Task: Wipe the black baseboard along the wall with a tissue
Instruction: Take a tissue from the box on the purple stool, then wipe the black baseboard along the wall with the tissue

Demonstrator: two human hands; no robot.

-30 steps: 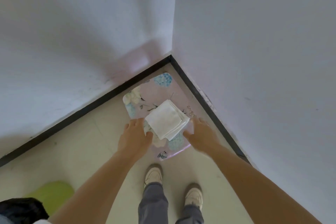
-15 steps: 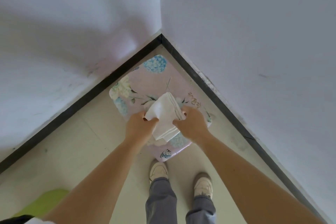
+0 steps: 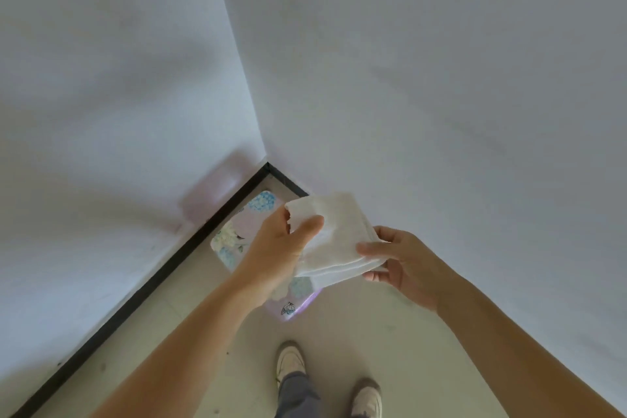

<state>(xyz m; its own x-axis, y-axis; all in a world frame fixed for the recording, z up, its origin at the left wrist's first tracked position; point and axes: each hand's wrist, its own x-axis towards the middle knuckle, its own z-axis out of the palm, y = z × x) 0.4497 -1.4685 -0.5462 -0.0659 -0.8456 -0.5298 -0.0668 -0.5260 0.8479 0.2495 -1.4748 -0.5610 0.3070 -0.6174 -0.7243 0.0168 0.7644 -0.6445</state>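
White and folded, the tissue point(image 3: 334, 241) hangs above the floral mat point(image 3: 234, 234), stretched between both hands. The left hand point(image 3: 274, 254) pinches its left corner with thumb over fingers; the right hand point(image 3: 403, 261) grips its right edge. The black baseboard point(image 3: 163, 276) runs just behind the mat.

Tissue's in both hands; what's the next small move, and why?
Probably lower the tissue to the black baseboard on the left: the left hand and right hand hold it folded in the air over the floral tray, not yet touching the baseboard.
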